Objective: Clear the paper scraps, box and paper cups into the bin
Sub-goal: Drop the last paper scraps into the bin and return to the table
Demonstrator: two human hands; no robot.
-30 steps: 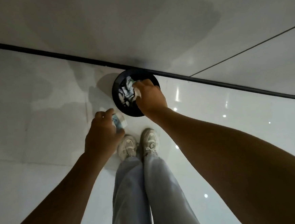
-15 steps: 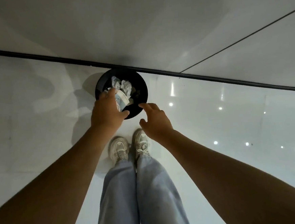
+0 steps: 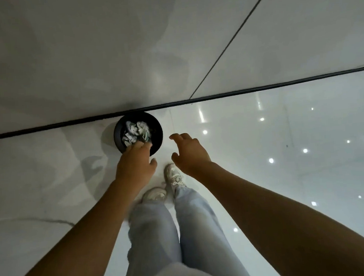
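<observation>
No brand, label or writing can be read anywhere; the printed patches on the rubbish are too small and blurred to make out.

The bin [image 3: 137,134] is a round black container seen from straight above, standing on the glossy pale floor [image 3: 266,174] hard against the black strip [image 3: 217,94] at the foot of the wall [image 3: 105,56]. Inside it lies a heap of crumpled white paper scraps [image 3: 135,128], and among them a piece with green and white print [image 3: 146,136], which may be a cup or the box; which one cannot be told.

The left hand [image 3: 135,165] hangs over the near edge of the bin, back of the hand up, its fingertips reaching over the rim above the rubbish. The fingers bend downward and nothing shows between them, though their undersides are hidden. The right hand [image 3: 188,151] hovers to the right of the bin and just nearer, apart from it, fingers spread and loosely curved, thumb out, holding nothing.

Below the hands stand two white trainers [image 3: 173,175], the right one nearer the bin, under pale blue jeans [image 3: 162,237]
</observation>
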